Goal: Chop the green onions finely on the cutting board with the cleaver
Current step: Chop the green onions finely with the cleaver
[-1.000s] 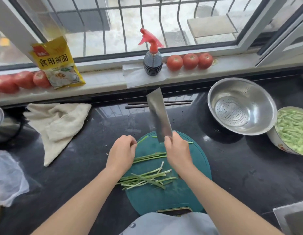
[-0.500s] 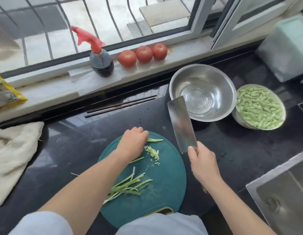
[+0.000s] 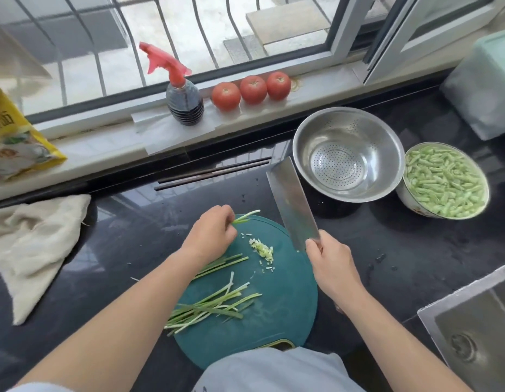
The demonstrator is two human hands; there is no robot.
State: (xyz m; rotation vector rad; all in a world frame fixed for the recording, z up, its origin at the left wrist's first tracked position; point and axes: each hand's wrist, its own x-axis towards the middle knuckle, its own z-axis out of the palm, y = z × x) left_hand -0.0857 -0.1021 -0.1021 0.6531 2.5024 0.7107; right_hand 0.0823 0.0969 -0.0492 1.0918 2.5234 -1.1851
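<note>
On the glossy black stone counter (image 3: 415, 250) lies the round teal plastic cutting board (image 3: 285, 312), matte, so the onions won't skid. The broad steel cleaver (image 3: 292, 203) is raised clear, its handle clenched in the right hand (image 3: 331, 265). The left hand (image 3: 210, 234) pinches thin green onion strips (image 3: 247, 217) together, likely lining up cuts; a small minced heap (image 3: 263, 249) sits between.

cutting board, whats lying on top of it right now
On the cutting board: a small pile of chopped onion and long green onion strips. The left hand pinches a few strips and covers their ends.
</note>
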